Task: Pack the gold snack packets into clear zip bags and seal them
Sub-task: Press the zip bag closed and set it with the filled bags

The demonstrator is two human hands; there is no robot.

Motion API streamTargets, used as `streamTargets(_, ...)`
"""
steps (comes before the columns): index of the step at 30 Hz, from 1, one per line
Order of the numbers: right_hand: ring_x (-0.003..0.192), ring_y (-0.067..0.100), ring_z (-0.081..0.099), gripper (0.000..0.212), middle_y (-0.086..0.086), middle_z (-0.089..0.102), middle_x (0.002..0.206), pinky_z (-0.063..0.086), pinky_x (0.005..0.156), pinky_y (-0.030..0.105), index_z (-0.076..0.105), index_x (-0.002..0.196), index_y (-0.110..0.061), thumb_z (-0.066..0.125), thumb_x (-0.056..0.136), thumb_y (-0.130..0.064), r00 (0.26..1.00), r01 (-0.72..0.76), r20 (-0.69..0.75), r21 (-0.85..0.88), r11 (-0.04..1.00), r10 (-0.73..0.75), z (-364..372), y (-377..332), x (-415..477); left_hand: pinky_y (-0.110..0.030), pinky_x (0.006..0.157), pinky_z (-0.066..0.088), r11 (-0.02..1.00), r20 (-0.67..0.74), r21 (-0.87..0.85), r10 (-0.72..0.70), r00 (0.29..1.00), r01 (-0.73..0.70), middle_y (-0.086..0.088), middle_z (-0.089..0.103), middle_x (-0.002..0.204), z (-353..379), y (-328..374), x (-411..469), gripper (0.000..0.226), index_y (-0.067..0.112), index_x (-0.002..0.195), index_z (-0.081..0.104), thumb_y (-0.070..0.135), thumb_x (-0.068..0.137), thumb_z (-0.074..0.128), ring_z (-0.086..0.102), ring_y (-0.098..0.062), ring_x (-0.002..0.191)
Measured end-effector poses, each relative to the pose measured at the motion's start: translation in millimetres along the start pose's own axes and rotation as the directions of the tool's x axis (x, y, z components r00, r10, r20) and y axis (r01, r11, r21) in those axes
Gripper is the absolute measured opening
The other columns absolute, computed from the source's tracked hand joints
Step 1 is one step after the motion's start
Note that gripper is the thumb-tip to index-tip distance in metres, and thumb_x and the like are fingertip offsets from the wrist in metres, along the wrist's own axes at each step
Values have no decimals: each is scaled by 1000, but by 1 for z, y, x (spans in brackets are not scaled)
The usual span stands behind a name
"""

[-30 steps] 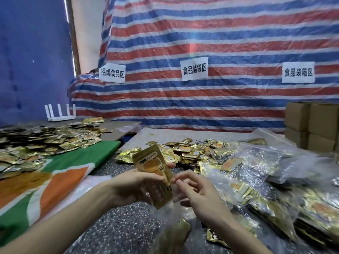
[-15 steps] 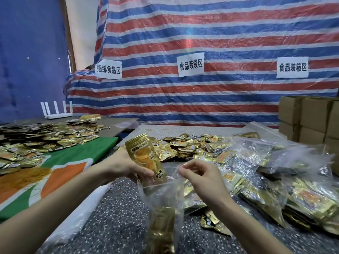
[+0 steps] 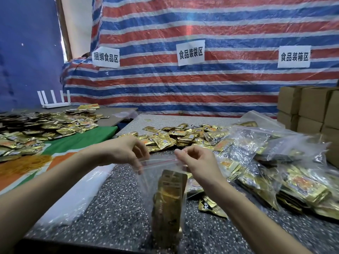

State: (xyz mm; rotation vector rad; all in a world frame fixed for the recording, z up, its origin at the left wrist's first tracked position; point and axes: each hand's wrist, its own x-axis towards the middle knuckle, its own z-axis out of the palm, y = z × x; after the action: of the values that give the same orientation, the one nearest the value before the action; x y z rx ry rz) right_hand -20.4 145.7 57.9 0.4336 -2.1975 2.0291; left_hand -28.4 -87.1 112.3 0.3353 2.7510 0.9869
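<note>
Now, your left hand point(image 3: 126, 153) and right hand point(image 3: 198, 162) each pinched a top corner of the clear bag point(image 3: 146, 182), held up near you, gold packets point(image 3: 169, 197) standing inside. Sealing looked in hand; next called for pressing the red strip point(image 3: 159, 162) shut.

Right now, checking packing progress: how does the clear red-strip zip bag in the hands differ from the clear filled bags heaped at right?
The clear red-strip zip bag hangs upright, pinched at its top by left hand and right hand; the heaped bags lie slumped on the speckled table. The zip bag hangs alone; the heaped bags overlap. Both are clear plastic holding gold packets.
</note>
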Motion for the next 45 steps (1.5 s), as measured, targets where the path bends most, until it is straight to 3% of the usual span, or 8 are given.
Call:
streamTargets(6, 84, 20, 70, 9, 12, 74, 92, 61, 80, 37, 74, 93, -2, 67, 89, 2, 995, 1, 104, 83, 997, -9, -17, 4, 1, -31, 59, 60, 963, -184, -265, -10, 983, -40, -12, 73, 85, -12, -10, 2, 20, 3, 91, 69, 2, 75, 82, 68, -26, 67)
streamTargets(11, 76, 21, 73, 8, 7, 77, 80, 60, 64, 29, 78, 85, -7, 76, 85, 0, 997, 78, -3, 16, 997, -78, -15, 13, -2, -34, 83, 61, 829, -231, -537, 36, 972, -158, -12, 74, 107, 13, -26, 0, 68, 2, 106, 67, 53, 66, 85, 73, -30, 97)
streamTargets(15, 70, 18, 72, 12, 5, 76, 75, 61, 63, 30, 79, 78, -11, 79, 80, 0, 992, 99, -77, -12, 995, -100, -14, 16, 0, -24, 77, 58, 911, -432, -256, 192, 881, -324, -5, 76, 96, 35, -45, -6, 33, 13, 97, 72, 29, 73, 86, 73, -17, 87)
streamTargets(18, 70, 19, 72, 15, 5, 75, 74, 62, 65, 31, 75, 75, -10, 78, 78, 4, 989, 115, -92, -53, 992, -120, -14, 16, 2, -27, 69, 60, 883, -509, -319, 146, 848, -344, -11, 76, 80, 38, -52, -2, 7, 13, 81, 77, 18, 77, 80, 74, -27, 76)
streamTargets(24, 75, 21, 75, 19, 8, 77, 81, 60, 67, 29, 65, 81, -5, 81, 77, 4, 991, 112, -69, -4, 994, -112, -17, 20, 2, -25, 80, 57, 937, -411, -275, 88, 907, -216, 9, 76, 99, 39, -61, 15, 51, 24, 110, 72, 51, 67, 77, 72, -6, 90)
streamTargets(30, 78, 22, 74, 26, 10, 76, 80, 59, 70, 29, 68, 87, -7, 81, 72, 10, 998, 67, 5, 144, 987, -69, -21, 18, 4, -26, 90, 53, 900, -247, -411, 45, 968, -147, 11, 65, 129, 54, -57, 40, 57, 25, 137, 55, 43, 85, 69, 65, -1, 108)
streamTargets(38, 81, 28, 71, 22, 21, 75, 89, 61, 78, 34, 75, 82, -7, 79, 68, 10, 995, -8, 100, 156, 988, -8, -32, 14, 4, -32, 82, 56, 824, -282, -515, 96, 954, -236, -11, 76, 94, 52, -41, 59, 16, 9, 98, 75, 16, 85, 71, 71, -24, 90)
streamTargets(45, 90, 29, 75, 22, 17, 77, 94, 59, 74, 27, 80, 84, -12, 82, 63, -7, 995, -50, 97, 200, 979, 31, -52, 12, 5, -31, 72, 61, 823, -472, -477, 56, 880, -308, -19, 70, 92, 50, -37, 55, 6, 4, 96, 56, 5, 99, 50, 74, -23, 82)
